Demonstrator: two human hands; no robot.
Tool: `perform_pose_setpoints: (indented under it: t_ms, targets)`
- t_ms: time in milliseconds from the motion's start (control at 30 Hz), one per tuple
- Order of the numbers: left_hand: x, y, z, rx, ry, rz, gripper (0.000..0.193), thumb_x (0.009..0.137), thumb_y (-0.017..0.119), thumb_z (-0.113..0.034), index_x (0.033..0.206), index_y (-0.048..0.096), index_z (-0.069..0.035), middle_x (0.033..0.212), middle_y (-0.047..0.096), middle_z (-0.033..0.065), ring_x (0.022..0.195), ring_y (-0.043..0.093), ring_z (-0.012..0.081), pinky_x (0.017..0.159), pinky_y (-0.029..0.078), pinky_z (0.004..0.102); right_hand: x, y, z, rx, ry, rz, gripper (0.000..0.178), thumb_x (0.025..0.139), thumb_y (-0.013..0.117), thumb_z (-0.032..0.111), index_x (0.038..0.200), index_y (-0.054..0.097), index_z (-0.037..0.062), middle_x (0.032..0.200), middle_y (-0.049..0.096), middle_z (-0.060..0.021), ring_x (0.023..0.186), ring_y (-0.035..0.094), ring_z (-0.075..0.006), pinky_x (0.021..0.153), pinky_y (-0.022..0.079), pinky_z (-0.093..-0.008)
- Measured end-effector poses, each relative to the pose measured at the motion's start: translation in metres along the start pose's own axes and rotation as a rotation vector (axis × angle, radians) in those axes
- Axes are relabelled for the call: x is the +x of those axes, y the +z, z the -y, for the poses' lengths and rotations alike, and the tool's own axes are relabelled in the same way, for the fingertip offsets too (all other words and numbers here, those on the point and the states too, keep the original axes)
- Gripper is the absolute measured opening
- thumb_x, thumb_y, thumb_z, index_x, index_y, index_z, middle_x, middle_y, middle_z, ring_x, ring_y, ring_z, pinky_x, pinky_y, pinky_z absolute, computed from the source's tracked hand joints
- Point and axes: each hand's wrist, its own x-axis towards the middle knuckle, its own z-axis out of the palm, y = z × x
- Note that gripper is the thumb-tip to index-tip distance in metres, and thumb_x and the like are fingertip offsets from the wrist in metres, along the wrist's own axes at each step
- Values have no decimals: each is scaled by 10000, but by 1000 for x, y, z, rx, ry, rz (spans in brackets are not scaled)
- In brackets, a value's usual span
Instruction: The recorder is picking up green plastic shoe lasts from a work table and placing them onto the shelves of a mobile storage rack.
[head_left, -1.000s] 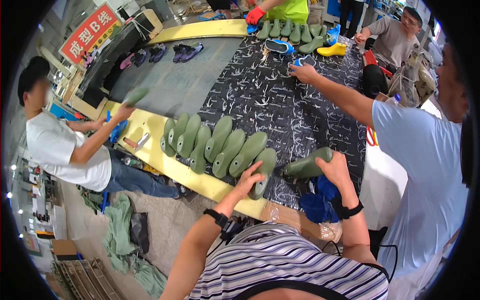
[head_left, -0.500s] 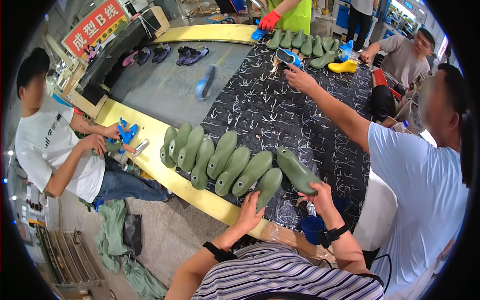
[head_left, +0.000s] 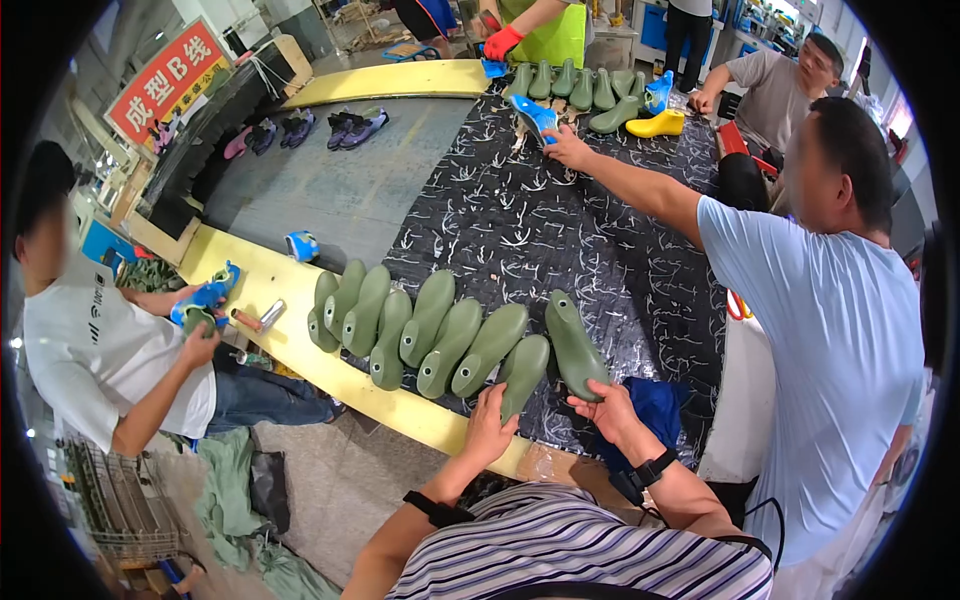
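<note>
At the near edge of the black mat [head_left: 560,220], the left hand [head_left: 490,428] has its fingers bent round the lower end of one green last [head_left: 526,368]; the right hand [head_left: 610,410] holds a second last [head_left: 573,340] by its lower end, just beside. To the left, seven more lasts [head_left: 490,350] make a close row. Blue cloth [head_left: 662,408] lies near the right hand, and a co-worker's arm [head_left: 650,190] reaches over the mat.
</note>
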Motion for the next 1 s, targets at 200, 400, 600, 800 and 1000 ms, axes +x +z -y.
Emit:
perform_pose_setpoints:
  t_ms: [200, 400, 600, 800, 1000]
  targets:
    - [-1, -1, -3, 5, -7, -3, 606, 770, 642, -113, 1298, 358, -26, 1215, 443, 228, 1096, 469, 426, 904, 414, 440, -12, -7, -25, 68, 45, -5, 271, 928, 510, 148, 1146, 498, -13, 990, 635, -161, 807, 664, -252, 601, 546, -294]
    - [-3, 0, 1, 20, 13, -20, 598, 770, 645, -120, 1288, 362, -26, 1195, 454, 229, 1072, 479, 431, 887, 422, 458, -15, -13, -29, -6, 61, -6, 277, 921, 518, 145, 1151, 500, -8, 994, 640, -156, 799, 660, -237, 613, 537, -294]
    - [-4, 0, -1, 16, -2, -9, 591, 776, 641, -128, 1288, 363, -26, 1201, 455, 230, 1078, 481, 431, 891, 422, 458, -17, -12, -31, -53, 82, -22, 265, 915, 529, 135, 1154, 488, 28, 987, 638, -149, 759, 649, -216, 596, 523, -294]
    - [-5, 1, -1, 24, -19, -11, 586, 779, 639, -133, 1287, 365, -28, 1206, 459, 230, 1079, 487, 430, 893, 426, 455, -16, -14, -39, -63, 98, -25, 245, 923, 514, 111, 1153, 467, 39, 976, 636, -151, 741, 648, -211, 586, 521, -292]
    - [-6, 0, -2, 26, -22, -30, 585, 777, 641, -134, 1286, 371, -34, 1204, 461, 232, 1076, 489, 430, 889, 428, 457, -21, -9, -37, -31, 99, 12, 244, 930, 504, 119, 1156, 473, 33, 962, 642, -156, 718, 642, -192, 574, 519, -278]
